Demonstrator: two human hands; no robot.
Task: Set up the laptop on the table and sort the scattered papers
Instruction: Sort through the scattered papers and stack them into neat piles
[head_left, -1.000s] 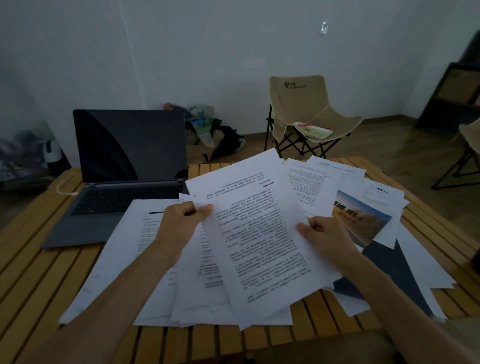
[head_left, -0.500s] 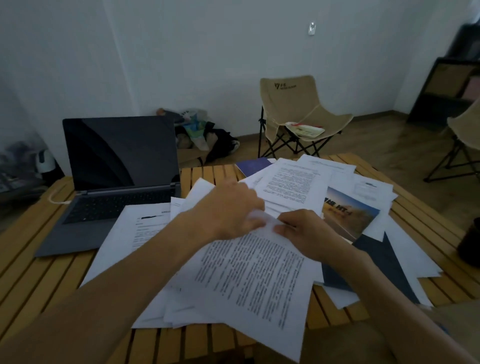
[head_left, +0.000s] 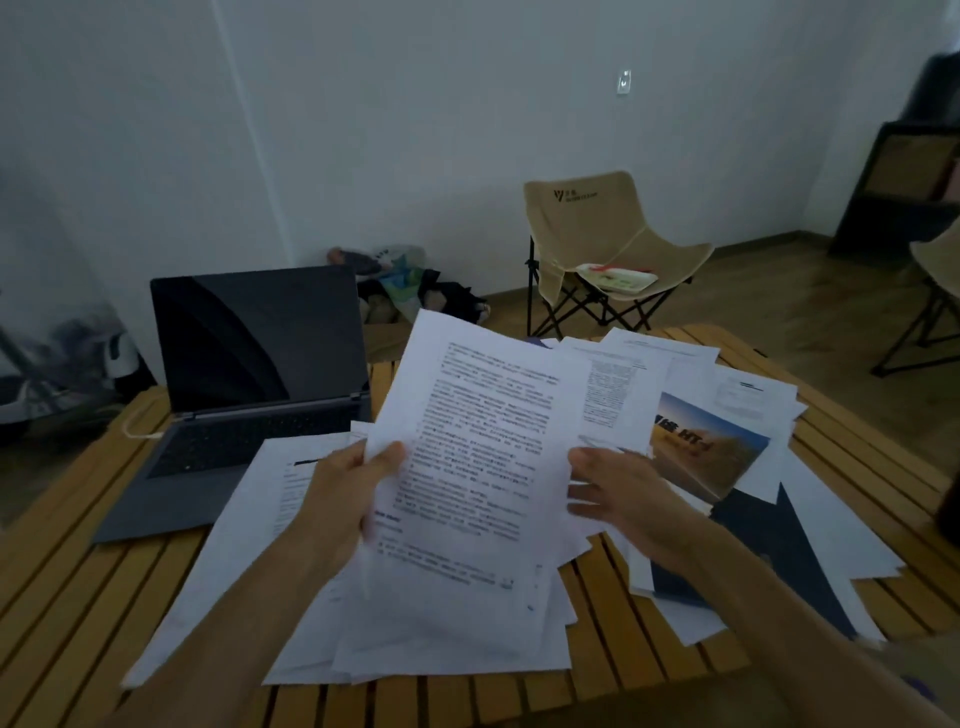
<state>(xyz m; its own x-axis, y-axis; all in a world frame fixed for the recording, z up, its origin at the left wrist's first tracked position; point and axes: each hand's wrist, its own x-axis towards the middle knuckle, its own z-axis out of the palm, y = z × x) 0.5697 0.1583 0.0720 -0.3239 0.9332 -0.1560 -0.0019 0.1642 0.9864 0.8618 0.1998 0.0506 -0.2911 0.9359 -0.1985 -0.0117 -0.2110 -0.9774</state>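
Laptop (head_left: 249, 384) stands open at the far left of the slatted wooden table (head_left: 78, 587), screen dark, keyboard facing me; a pale cable (head_left: 136, 430) curls at its left edge. I log the largest items first. Loose papers (head_left: 737, 395) cover the middle and right of the table in an overlapping spread, some printed with dense text, and their near edge reaches close to the table's near edge. Among them on the right lies a colour brochure (head_left: 711, 447) with a landscape picture, and nearer than that a dark sheet (head_left: 769, 540) shaped to a point.

One printed sheet (head_left: 483, 447) is raised above the pile at centre, tilted with its top corner toward the far wall. My left hand (head_left: 348, 499) grips it at its left edge, thumb on the front face and fingers curled behind. My right hand (head_left: 623, 499) sits at the sheet's right edge with fingers loosely extended; motion blur there, so I cannot tell whether it pinches the paper or merely touches it.

Beyond the table a beige folding chair (head_left: 592, 234) stands near the white wall, with a flat packet (head_left: 615, 276) on its seat. A heap of bags (head_left: 410, 286) lies on the floor against the wall, behind the laptop.
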